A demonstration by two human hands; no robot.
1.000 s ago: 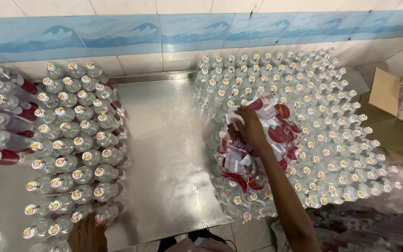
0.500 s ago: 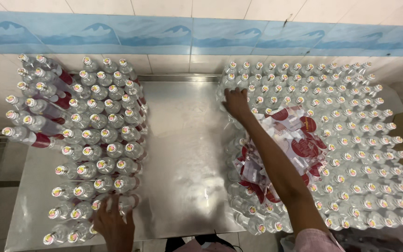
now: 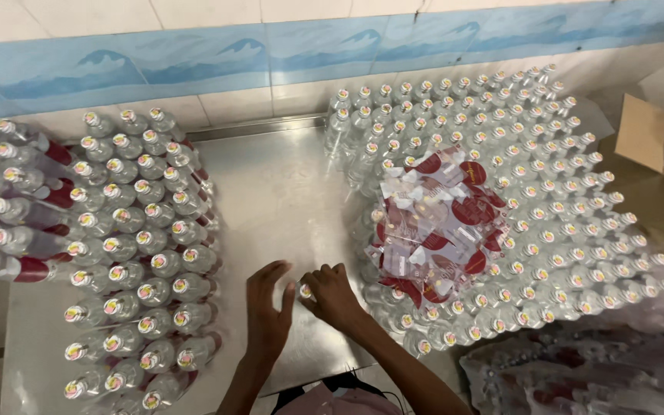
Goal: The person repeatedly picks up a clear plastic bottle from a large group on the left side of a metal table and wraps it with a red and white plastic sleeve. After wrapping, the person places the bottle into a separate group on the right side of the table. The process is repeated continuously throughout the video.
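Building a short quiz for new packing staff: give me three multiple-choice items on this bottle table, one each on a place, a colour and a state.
1. Where does the pile of labels lie?
A. on the right block of bottles
B. on the bare table
C. in the cardboard box

2. What colour is the wall band?
A. green
B. blue
C. yellow

3. How are the left hand and right hand?
A. far apart
B. close together over the steel table
C. out of view

Answers: A, labels rest on caps; B, blue strip; B, hands meet mid-table.
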